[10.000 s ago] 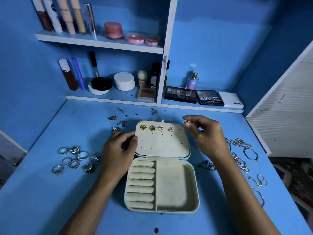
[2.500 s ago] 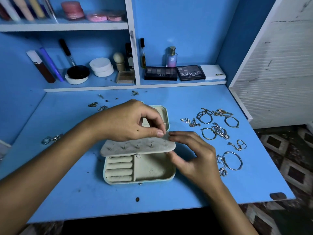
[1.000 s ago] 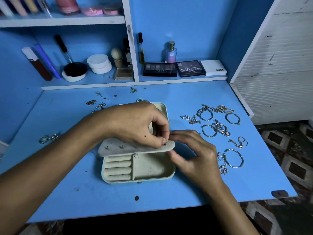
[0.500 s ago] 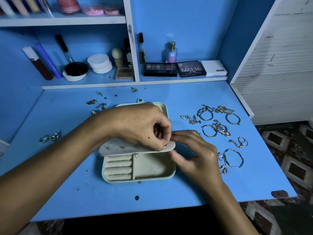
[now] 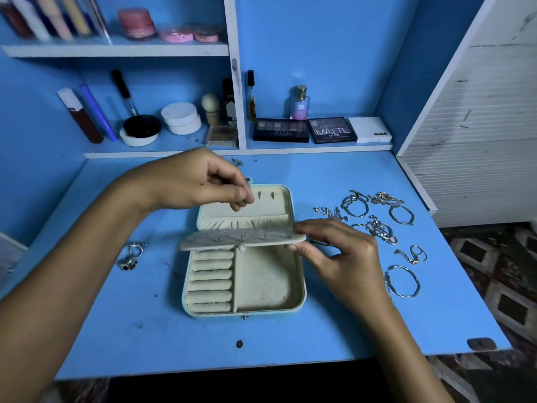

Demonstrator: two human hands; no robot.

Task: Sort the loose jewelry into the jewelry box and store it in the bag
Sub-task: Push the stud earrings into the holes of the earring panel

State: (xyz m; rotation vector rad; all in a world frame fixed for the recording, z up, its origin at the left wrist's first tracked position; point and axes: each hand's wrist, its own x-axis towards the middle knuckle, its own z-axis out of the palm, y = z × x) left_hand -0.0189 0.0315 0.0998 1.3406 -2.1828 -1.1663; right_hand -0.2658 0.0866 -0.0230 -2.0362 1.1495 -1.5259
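A: Where is the jewelry box (image 5: 263,286) now?

B: It lies open in the middle of the blue table (image 5: 334,330), in front of you. The lid (image 5: 270,203) is folded back flat on the table. The bottom half shows the ring rolls (image 5: 210,282) on the left and one wider compartment on the right.

A: And the flat panel between the two halves?

B: That is the earring panel (image 5: 241,238). Your right hand (image 5: 343,263) pinches its right end, thumb under and fingers on top, and you hold it almost level above the hinge. Small earring posts stick up through it.

A: What does your left hand do?

B: Your left hand (image 5: 203,181) hovers above the lid, not touching the box. The thumb and the fingertips are pressed together, but I cannot tell if something small is between them.

A: Where is the loose jewelry?

B: The bracelets and chains (image 5: 377,225) lie on the table to the right of the box, behind and beside your right hand. A few rings (image 5: 132,254) lie to the left of the box. One small piece (image 5: 237,162) lies near the back edge of the table, under the shelf (image 5: 290,149) with the makeup palettes (image 5: 305,130).
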